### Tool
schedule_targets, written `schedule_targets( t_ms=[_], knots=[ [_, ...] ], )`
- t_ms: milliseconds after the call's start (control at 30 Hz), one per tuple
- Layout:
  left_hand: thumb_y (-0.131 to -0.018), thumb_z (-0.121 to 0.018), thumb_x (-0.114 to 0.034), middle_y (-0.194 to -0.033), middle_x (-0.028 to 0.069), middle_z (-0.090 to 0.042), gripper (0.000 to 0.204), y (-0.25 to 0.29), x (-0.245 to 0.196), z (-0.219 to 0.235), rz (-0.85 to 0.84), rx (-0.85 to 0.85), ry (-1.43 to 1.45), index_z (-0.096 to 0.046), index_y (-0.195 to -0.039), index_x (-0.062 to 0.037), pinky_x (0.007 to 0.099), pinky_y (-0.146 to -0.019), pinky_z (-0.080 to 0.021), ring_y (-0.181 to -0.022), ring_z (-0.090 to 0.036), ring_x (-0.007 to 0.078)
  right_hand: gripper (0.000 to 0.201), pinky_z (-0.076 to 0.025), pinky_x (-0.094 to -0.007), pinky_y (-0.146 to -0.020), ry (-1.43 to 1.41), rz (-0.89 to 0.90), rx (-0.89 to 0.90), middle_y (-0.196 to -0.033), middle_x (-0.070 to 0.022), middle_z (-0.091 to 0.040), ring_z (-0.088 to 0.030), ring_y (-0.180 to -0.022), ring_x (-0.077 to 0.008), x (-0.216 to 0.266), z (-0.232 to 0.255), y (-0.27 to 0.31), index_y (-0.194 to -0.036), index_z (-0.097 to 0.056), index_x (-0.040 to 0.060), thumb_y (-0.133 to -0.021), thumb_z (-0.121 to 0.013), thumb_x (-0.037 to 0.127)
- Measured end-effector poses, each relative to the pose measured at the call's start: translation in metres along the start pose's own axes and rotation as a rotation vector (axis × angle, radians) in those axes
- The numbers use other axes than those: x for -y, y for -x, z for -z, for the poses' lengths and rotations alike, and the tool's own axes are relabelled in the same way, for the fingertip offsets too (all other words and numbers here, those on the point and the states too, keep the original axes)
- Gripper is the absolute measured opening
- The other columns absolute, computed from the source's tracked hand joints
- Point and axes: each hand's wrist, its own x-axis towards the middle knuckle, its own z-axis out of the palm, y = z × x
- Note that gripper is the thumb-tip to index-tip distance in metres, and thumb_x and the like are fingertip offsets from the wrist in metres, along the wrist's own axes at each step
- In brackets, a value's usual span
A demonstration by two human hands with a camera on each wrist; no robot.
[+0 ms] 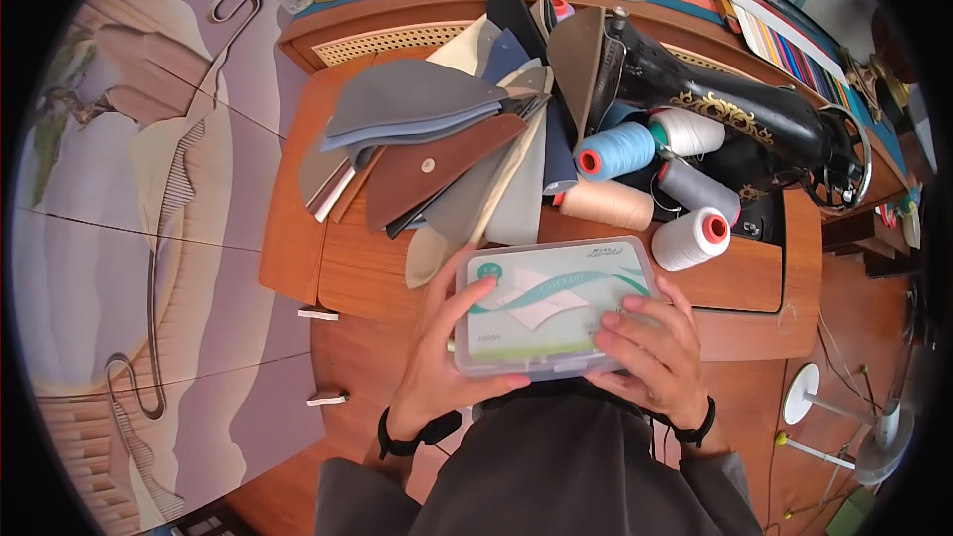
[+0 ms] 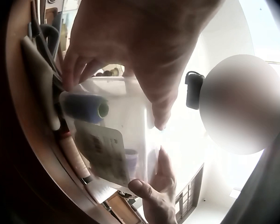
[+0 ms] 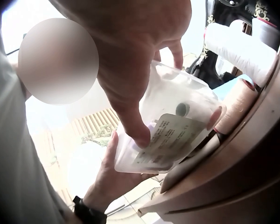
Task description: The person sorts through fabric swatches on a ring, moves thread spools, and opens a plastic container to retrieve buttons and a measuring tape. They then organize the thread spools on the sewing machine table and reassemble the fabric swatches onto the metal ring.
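Note:
A translucent plastic box [image 1: 541, 313] with a printed green and white lid is held in front of the dark-clothed torso, at the near edge of the wooden table. My left hand [image 1: 437, 357] grips its left side, thumb along the near edge and fingers over the lid's corner. On the right side my right hand [image 1: 657, 349] holds it, fingers spread on the lid. Through the box wall in the left wrist view shows a dark blue spool [image 2: 84, 108], beside a pale label [image 2: 100, 151]. The right wrist view shows the label [image 3: 170, 140] on the underside.
Behind the box, several thread cones, including a white one [image 1: 685, 243] and a blue one [image 1: 617, 151], lie against a black sewing machine [image 1: 735, 119]. Layered fabric or leather pieces [image 1: 417, 104] heap up at left. A white lamp [image 1: 802, 394] stands lower right.

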Motion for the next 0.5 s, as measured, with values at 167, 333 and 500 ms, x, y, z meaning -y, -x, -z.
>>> schedule_targets(
  t_ms=[167, 333, 500],
  knots=[
    [-0.057, -0.095, -0.037, -0.147, 0.0326, -0.037, 0.094, -0.005, -0.017, 0.037, -0.162, -0.034, -0.096, -0.054, -0.135, -0.0059, 0.0549, -0.108, -0.038, -0.135, -0.041, 0.0477, 0.051, -0.042, -0.0544, -0.107, -0.100, 0.178, -0.310, -0.134, -0.0068, -0.056, -0.054, -0.123, -0.0307, 0.010, -0.023, -0.008, -0.116, -0.067, 0.0209, -0.068, -0.087, 0.023],
    [-0.067, -0.083, -0.058, -0.148, 0.0302, -0.039, 0.092, -0.040, -0.011, 0.100, -0.154, -0.372, -0.220, -0.054, -0.134, -0.0038, 0.0517, -0.109, -0.039, -0.134, -0.045, 0.0421, 0.056, -0.048, -0.0535, -0.100, -0.325, -0.030, -0.169, -0.134, -0.0172, -0.055, -0.057, -0.120, -0.0376, 0.002, -0.022, -0.015, -0.123, -0.060, 0.0122, -0.072, -0.084, 0.012],
    [-0.073, -0.084, -0.036, -0.144, 0.0168, -0.046, 0.073, -0.144, 0.013, 0.159, -0.293, -0.418, -0.581, -0.056, -0.134, -0.0071, 0.0423, -0.110, -0.037, -0.135, -0.044, 0.0297, 0.047, -0.052, -0.0438, -0.095, -0.302, -0.160, 0.022, -0.125, -0.0135, -0.060, -0.060, -0.112, -0.0339, -0.014, -0.030, -0.002, -0.122, -0.062, 0.0043, -0.077, -0.076, 0.007]
  ],
)
